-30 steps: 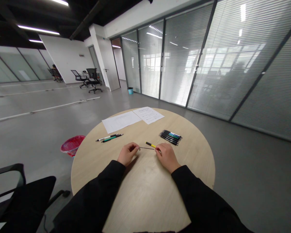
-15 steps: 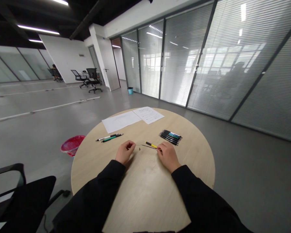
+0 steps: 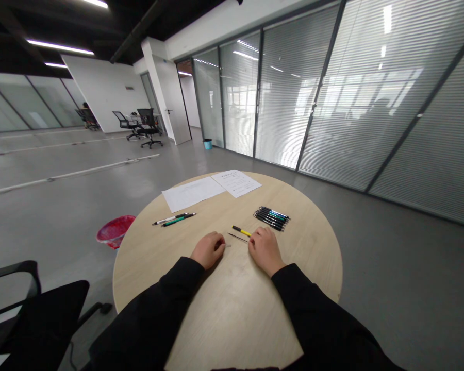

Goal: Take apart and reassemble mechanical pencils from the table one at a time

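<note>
My left hand [image 3: 209,250] rests low over the round table, its fingers closed, with a tiny pale piece [image 3: 227,245] at the fingertips. On the right, my right hand [image 3: 265,249] is pinched round the end of a thin dark rod [image 3: 237,237], whose tip points left. A yellow and black pen [image 3: 241,230] lies just beyond the rod, one end hidden by the right hand. Several dark pens [image 3: 271,218] lie side by side past my right hand. A white pen [image 3: 170,219] and a green pen [image 3: 179,220] lie beyond my left hand.
Two paper sheets [image 3: 193,193] lie at the far side of the wooden table [image 3: 232,309]. A red basin [image 3: 116,231] stands on the floor to the left. A black chair [image 3: 34,319] is at the lower left, near the table.
My left hand has moved nearer to me and slightly right, to the small piece. The thin dark rod has shifted slightly nearer to me, and its left tip is clear of my left hand.
</note>
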{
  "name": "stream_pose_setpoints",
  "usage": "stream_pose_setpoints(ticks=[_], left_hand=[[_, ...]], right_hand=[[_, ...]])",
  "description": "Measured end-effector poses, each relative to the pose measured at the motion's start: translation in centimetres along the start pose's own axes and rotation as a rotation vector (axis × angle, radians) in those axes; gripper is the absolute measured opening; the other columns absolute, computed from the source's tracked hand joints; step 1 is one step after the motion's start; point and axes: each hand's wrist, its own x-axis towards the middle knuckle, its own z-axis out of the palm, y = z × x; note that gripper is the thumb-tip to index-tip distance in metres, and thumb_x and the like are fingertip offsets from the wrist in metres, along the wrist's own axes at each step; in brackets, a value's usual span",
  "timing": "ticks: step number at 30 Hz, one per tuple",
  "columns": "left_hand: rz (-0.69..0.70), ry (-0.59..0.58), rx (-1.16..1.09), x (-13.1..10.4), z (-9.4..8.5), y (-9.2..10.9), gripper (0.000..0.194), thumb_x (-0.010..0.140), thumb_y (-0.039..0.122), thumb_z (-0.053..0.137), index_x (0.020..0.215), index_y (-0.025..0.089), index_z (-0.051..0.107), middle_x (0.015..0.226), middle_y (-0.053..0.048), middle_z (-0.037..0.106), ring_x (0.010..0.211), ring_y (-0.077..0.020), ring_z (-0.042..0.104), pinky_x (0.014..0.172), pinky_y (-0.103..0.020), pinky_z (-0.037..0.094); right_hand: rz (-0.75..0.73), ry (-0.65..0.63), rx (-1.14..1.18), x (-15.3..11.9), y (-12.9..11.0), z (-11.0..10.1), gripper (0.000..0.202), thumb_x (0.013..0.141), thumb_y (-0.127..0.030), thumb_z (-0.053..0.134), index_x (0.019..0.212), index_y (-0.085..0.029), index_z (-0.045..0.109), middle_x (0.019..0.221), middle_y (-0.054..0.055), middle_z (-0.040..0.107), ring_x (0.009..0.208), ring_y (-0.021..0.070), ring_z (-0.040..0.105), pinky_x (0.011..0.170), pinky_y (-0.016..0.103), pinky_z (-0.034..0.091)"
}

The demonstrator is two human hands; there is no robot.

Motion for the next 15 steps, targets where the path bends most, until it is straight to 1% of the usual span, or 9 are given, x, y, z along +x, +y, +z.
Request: stream_pose_setpoints(ticks=[4,15], left_hand=[[0.022,-0.014,0.059,-0.04,-0.08,-0.25,0.009,0.078,0.017,0.054,0.076,0.020,0.062,0.077,-0.005,0.059,0.073,-0.0202,0.053,0.069,-0.032,0.041],[0.030,-0.026,0.104,-0.22,-0.12,-0.41,0.005,0.079,0.019,0.054,0.078,0.020,0.059,0.081,-0.005,0.058,0.076,-0.0205,0.055,0.069,-0.031,0.041]], right_hand=[[-0.004,-0.013,-0.008,-0.04,-0.09,0.04,0.010,0.088,-0.019,0.061,0.080,-0.018,0.068,0.091,0.009,0.061,0.092,0.0231,0.049,0.081,0.035,0.036],[-0.002,-0.025,-0.020,-0.06,-0.06,0.08,0.010,0.088,-0.019,0.061,0.081,-0.017,0.069,0.090,0.009,0.061,0.092,0.0233,0.049,0.079,0.035,0.036]])
